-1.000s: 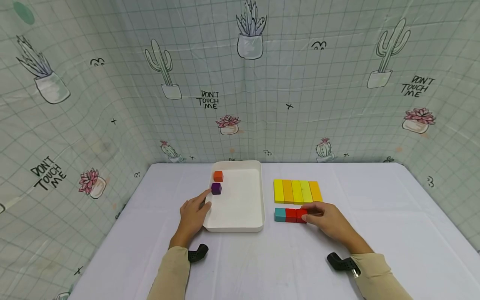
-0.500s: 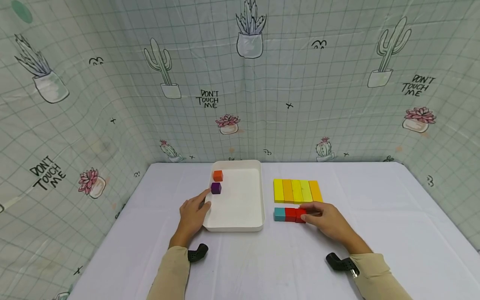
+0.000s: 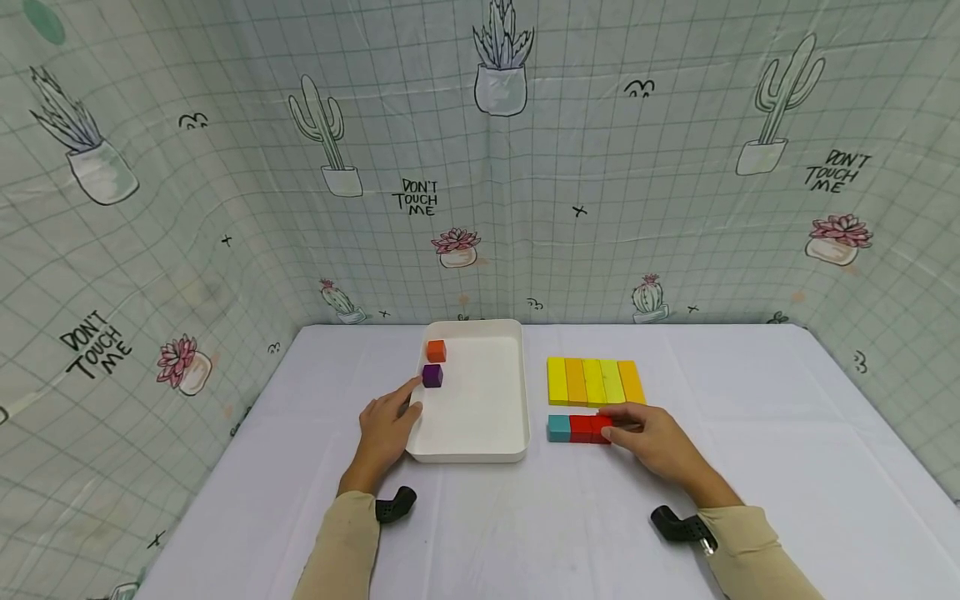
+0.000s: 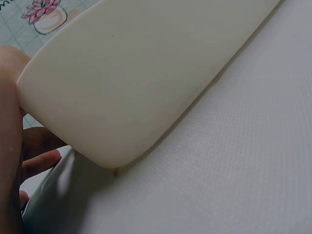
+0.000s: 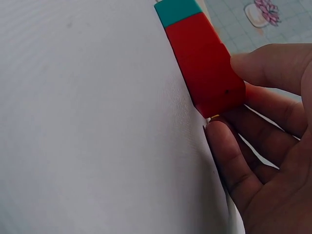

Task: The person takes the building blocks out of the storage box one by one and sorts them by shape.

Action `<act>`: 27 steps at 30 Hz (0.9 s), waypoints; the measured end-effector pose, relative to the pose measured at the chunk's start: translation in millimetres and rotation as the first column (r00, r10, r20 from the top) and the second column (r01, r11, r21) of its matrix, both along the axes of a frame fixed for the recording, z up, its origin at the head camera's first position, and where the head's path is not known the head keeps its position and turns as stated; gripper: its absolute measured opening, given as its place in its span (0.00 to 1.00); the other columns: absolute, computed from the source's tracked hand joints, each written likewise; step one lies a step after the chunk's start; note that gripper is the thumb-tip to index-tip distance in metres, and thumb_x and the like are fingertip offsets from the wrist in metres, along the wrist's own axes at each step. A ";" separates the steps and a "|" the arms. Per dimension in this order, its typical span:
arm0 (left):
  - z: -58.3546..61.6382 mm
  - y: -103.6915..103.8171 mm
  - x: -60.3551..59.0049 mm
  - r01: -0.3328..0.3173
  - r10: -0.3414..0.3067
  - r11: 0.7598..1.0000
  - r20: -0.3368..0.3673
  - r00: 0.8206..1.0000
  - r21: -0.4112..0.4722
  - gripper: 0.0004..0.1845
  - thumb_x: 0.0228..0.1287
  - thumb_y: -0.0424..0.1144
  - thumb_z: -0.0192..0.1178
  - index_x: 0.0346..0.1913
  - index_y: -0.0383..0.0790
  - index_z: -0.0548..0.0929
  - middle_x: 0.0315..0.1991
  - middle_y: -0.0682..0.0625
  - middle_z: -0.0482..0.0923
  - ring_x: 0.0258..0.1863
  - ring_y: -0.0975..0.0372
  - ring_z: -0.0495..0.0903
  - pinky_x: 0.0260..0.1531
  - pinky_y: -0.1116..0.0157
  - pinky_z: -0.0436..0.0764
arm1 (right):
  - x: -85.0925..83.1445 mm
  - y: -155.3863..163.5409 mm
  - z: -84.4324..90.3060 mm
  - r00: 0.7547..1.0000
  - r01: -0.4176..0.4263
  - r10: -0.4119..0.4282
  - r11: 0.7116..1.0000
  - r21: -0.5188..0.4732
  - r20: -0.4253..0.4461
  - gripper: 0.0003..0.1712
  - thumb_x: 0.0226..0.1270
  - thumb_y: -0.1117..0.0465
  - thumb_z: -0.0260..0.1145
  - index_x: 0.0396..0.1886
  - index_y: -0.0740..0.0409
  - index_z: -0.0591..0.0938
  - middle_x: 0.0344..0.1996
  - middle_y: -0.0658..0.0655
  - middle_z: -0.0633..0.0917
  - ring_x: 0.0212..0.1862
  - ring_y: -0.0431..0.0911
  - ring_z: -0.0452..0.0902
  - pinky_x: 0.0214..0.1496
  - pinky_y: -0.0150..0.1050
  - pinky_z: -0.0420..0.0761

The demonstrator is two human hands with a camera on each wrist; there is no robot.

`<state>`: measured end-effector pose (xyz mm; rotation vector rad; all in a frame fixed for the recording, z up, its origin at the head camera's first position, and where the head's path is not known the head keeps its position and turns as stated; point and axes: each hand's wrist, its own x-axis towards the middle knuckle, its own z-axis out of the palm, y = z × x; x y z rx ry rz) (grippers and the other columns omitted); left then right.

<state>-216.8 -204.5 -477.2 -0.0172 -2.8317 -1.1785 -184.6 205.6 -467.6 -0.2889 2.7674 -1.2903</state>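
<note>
A white tray lies mid-table with an orange cube and a purple cube at its left side. My left hand rests against the tray's left wall, index finger stretched straight along the rim toward the purple cube. To the right of the tray lies a short row: a teal cube, then two red cubes. My right hand pinches the row's right-end red cube between thumb and fingers on the cloth. The teal cube sits at the far end.
Several long yellow and orange blocks lie side by side just behind the short row. A white cloth covers the table. Cactus-print sheeting walls in the back and both sides.
</note>
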 end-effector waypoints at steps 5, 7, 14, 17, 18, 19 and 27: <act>0.2 -0.7 0.0 0.000 0.000 1.000 -0.005 1.000 0.006 0.26 0.75 0.44 0.50 0.74 0.50 0.70 0.72 0.45 0.69 0.72 0.45 0.61 0.72 0.41 0.37 | -1.1 -0.8 0.7 1.000 0.003 -0.003 1.000 0.001 0.008 0.21 0.69 0.52 0.68 0.57 0.57 0.84 0.51 0.56 0.85 0.46 0.48 0.79 0.47 0.41 0.81; 0.0 -0.7 -0.3 0.003 -0.003 1.000 -0.009 1.000 0.006 0.26 0.75 0.44 0.50 0.74 0.50 0.70 0.72 0.45 0.68 0.72 0.45 0.61 0.72 0.41 0.37 | -1.8 -0.7 2.5 1.000 0.008 -0.008 1.000 0.000 0.023 0.22 0.70 0.51 0.67 0.58 0.57 0.84 0.50 0.55 0.85 0.46 0.48 0.79 0.47 0.42 0.80; -3.3 -0.3 -0.6 0.001 -0.001 1.000 -0.020 1.000 0.002 0.26 0.75 0.44 0.51 0.74 0.49 0.71 0.71 0.45 0.69 0.71 0.45 0.62 0.72 0.41 0.38 | -6.8 2.0 14.9 0.996 0.067 -0.066 0.998 -0.011 0.057 0.22 0.73 0.49 0.63 0.58 0.57 0.82 0.50 0.56 0.84 0.41 0.47 0.81 0.46 0.40 0.81; -4.3 -0.2 -0.4 -0.003 0.003 1.000 -0.016 1.000 -0.002 0.26 0.75 0.44 0.51 0.74 0.50 0.71 0.71 0.45 0.69 0.72 0.46 0.62 0.72 0.41 0.38 | -10.4 2.6 20.6 0.995 0.094 -0.093 0.995 -0.026 0.031 0.21 0.74 0.50 0.62 0.58 0.59 0.82 0.50 0.58 0.84 0.41 0.48 0.80 0.45 0.39 0.81; -4.4 -0.2 -0.3 -0.005 0.005 1.000 -0.015 1.000 -0.002 0.26 0.75 0.44 0.51 0.74 0.50 0.71 0.71 0.45 0.69 0.72 0.46 0.62 0.72 0.41 0.38 | -11.9 2.2 22.1 0.994 0.105 -0.104 0.994 -0.037 0.023 0.21 0.75 0.50 0.61 0.57 0.59 0.82 0.50 0.58 0.84 0.42 0.49 0.80 0.45 0.39 0.82; -4.5 -0.2 -0.4 -0.007 0.007 1.000 -0.017 1.000 -0.003 0.26 0.75 0.44 0.51 0.74 0.50 0.71 0.71 0.45 0.69 0.72 0.46 0.62 0.72 0.41 0.38 | -13.9 1.4 23.4 0.993 0.115 -0.114 0.992 -0.050 0.014 0.22 0.75 0.49 0.61 0.57 0.59 0.82 0.50 0.58 0.84 0.43 0.50 0.80 0.46 0.38 0.82; -1.9 0.4 -0.7 -0.003 0.003 1.000 -0.018 1.000 0.003 0.26 0.75 0.44 0.51 0.74 0.50 0.71 0.71 0.45 0.69 0.72 0.45 0.62 0.72 0.41 0.38 | -36.8 -20.9 36.0 0.997 0.072 -0.061 0.968 -0.242 0.051 0.27 0.75 0.46 0.61 0.59 0.64 0.80 0.52 0.61 0.84 0.53 0.55 0.80 0.50 0.38 0.84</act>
